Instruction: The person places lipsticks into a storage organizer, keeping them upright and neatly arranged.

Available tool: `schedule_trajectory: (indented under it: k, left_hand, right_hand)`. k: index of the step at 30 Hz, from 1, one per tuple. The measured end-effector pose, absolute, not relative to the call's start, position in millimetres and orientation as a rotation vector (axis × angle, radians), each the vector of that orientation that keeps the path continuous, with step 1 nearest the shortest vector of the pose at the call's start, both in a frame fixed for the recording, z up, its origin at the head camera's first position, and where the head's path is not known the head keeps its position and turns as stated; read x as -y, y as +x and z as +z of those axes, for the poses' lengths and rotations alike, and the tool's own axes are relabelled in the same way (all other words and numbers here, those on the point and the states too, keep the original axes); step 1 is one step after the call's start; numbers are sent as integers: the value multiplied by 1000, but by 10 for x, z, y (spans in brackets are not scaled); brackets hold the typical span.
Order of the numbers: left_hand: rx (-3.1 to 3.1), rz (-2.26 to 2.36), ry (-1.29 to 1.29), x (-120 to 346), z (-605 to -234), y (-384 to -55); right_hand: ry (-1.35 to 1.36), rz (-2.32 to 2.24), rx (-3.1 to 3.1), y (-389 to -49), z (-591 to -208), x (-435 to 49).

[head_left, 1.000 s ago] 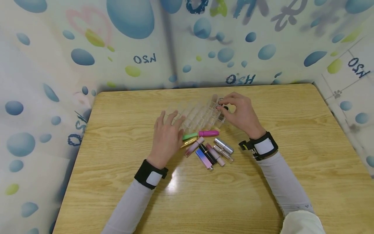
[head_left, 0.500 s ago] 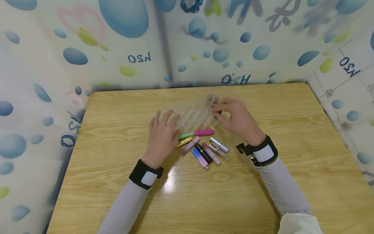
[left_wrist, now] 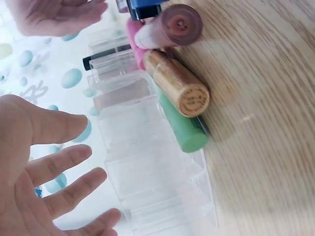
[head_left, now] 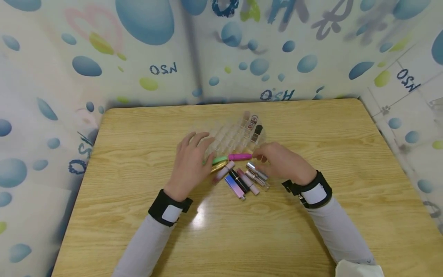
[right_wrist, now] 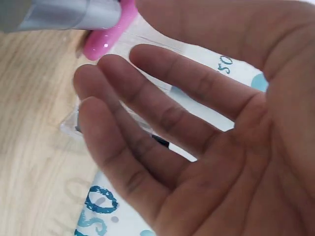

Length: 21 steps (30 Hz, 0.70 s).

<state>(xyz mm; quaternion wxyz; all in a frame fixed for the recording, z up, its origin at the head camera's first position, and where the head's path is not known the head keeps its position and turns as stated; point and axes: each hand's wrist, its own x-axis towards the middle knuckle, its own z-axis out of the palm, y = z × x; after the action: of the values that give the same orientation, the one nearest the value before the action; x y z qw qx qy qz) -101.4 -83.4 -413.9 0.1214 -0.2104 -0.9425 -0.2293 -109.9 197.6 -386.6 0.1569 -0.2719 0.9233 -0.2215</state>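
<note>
A clear lipstick organizer [head_left: 228,138] with many small slots stands at the back middle of the table. In its right end sit a black-topped tube [head_left: 257,130] and a few other tubes. My left hand [head_left: 190,163] hovers at the organizer's left end, fingers spread and holding nothing. Low beside the silver lipstick tube [head_left: 253,168] is my right hand [head_left: 283,163], its fingers loosely bent around nothing in the right wrist view. A pink tube [head_left: 240,157] lies near its fingertips. The green tube [left_wrist: 184,130] and gold tube [left_wrist: 179,83] lie along the organizer's front edge.
In front of the organizer lie more cosmetics: a mauve lip gloss [head_left: 224,172], a blue-pink tube [head_left: 234,187], a black tube [head_left: 239,181], another mauve tube [head_left: 248,182] and a clear tube [head_left: 257,179]. A patterned wall [head_left: 166,84] borders the wooden table's [head_left: 249,238] back edge.
My right hand has let go of the black-topped tube, which stays in the organizer, and has come down toward the silver tube. The left hand has stayed by the organizer's left end.
</note>
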Motion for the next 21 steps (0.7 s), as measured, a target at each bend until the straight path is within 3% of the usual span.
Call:
schedule_trajectory:
  k: [21]
  left_hand:
    - [2774, -793, -874, 544, -4093, -814]
  right_hand:
    - [-816, -565, -2592, -1137, -4037, -1976]
